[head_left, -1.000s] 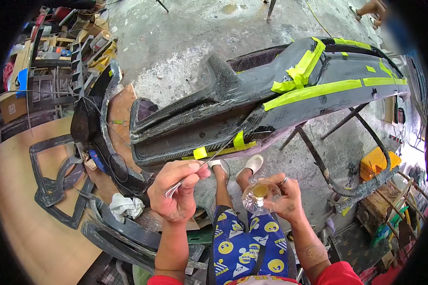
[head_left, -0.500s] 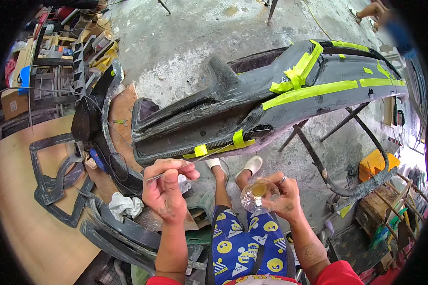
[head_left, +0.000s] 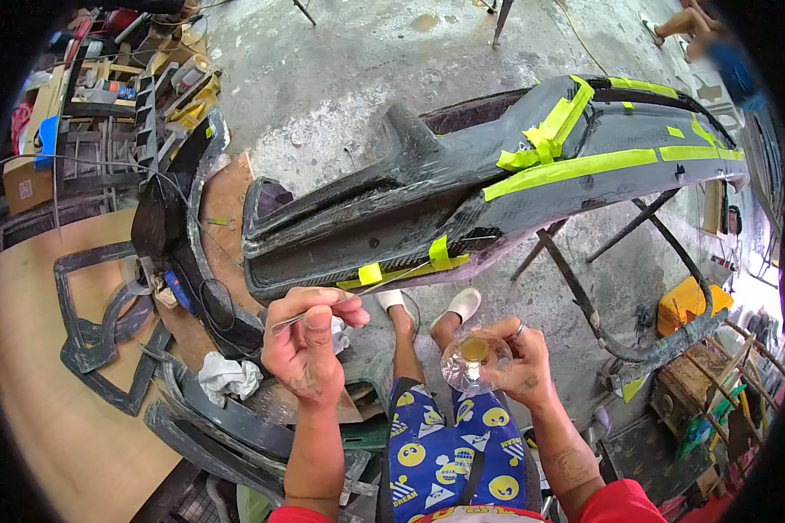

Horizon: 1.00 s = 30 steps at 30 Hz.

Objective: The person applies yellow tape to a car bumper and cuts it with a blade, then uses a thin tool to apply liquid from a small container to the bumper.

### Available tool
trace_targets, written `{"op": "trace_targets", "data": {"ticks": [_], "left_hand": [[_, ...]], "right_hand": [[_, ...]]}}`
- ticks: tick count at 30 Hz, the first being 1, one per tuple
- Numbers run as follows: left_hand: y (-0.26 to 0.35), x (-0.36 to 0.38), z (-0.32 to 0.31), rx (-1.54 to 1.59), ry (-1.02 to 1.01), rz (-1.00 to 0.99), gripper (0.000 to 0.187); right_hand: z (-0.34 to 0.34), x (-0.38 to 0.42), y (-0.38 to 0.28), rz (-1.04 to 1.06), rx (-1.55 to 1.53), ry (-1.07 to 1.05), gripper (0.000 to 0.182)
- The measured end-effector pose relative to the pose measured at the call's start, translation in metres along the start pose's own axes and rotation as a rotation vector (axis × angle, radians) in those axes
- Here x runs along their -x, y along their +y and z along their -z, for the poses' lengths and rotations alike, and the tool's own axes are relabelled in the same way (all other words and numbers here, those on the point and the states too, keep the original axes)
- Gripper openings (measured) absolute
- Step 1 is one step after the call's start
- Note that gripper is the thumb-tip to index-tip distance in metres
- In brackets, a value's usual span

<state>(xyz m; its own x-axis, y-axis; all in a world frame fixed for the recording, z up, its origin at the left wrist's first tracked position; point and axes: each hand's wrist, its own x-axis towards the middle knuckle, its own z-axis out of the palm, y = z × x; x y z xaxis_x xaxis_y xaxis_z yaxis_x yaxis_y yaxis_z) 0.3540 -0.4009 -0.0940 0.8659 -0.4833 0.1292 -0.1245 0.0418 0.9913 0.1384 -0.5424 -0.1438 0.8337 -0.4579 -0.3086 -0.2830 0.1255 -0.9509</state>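
Near the lower middle, my left hand [head_left: 310, 340] pinches a thin, clear strand [head_left: 392, 277], which stretches up and right toward the dark bumper-like part. My right hand [head_left: 522, 362] grips a clear round piece [head_left: 475, 359] with a yellowish centre; what exactly it is I cannot make out. Beyond both hands lies the long black part [head_left: 375, 200], with a carbon-like weave. Bright yellow-green tape [head_left: 571, 173] runs along its edge, and a small tape piece [head_left: 369, 275] sits on its near rim, close to my left hand.
Dark curved frames [head_left: 96, 336] rest on a wooden board [head_left: 26, 305] at the left. Crumpled white paper [head_left: 228, 377] lies beside my left forearm. A dark metal stand [head_left: 584, 305] and a yellow container [head_left: 685, 307] are at the right. Another person [head_left: 733, 74] is at the upper right.
Both hands keep nearly the same places and grips. The other person at the upper right has shifted slightly.
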Motion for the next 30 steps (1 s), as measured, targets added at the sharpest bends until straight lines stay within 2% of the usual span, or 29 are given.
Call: {"op": "trace_targets", "data": {"ticks": [9, 14, 16, 18, 21, 22, 24, 28, 30], "left_hand": [[0.023, 0.005, 0.007, 0.043, 0.049, 0.033, 0.028], [0.046, 0.006, 0.017, 0.099, 0.004, 0.033, 0.025], [0.051, 0.007, 0.023, 0.115, -0.095, 0.073, 0.025], [0.052, 0.007, 0.024, 0.127, -0.132, 0.108, 0.025], [0.049, 0.003, 0.024, 0.127, -0.274, 0.152, 0.014], [0.048, 0.0, 0.024, 0.133, -0.285, 0.153, 0.014], [0.046, -0.007, 0.027, -0.002, -0.44, 0.091, 0.012], [0.041, -0.013, 0.026, -0.036, -0.512, 0.188, 0.012], [0.035, -0.014, 0.027, 0.059, -0.493, 0.247, 0.012]], "right_hand": [[0.002, -0.003, -0.005, -0.025, -0.01, 0.045, 0.041], [-0.004, -0.013, -0.025, -0.08, -0.002, 0.062, 0.041], [-0.01, -0.017, -0.027, -0.111, -0.039, 0.071, 0.041], [-0.015, -0.02, -0.024, -0.007, -0.01, 0.128, 0.04], [-0.019, -0.024, -0.028, 0.004, 0.037, 0.166, 0.039], [-0.019, -0.025, -0.03, 0.001, 0.038, 0.178, 0.039], [-0.024, -0.027, -0.036, 0.031, 0.085, 0.198, 0.039], [-0.035, -0.029, -0.044, 0.075, 0.113, 0.243, 0.04], [-0.039, -0.029, -0.05, 0.075, 0.166, 0.266, 0.04]]}}
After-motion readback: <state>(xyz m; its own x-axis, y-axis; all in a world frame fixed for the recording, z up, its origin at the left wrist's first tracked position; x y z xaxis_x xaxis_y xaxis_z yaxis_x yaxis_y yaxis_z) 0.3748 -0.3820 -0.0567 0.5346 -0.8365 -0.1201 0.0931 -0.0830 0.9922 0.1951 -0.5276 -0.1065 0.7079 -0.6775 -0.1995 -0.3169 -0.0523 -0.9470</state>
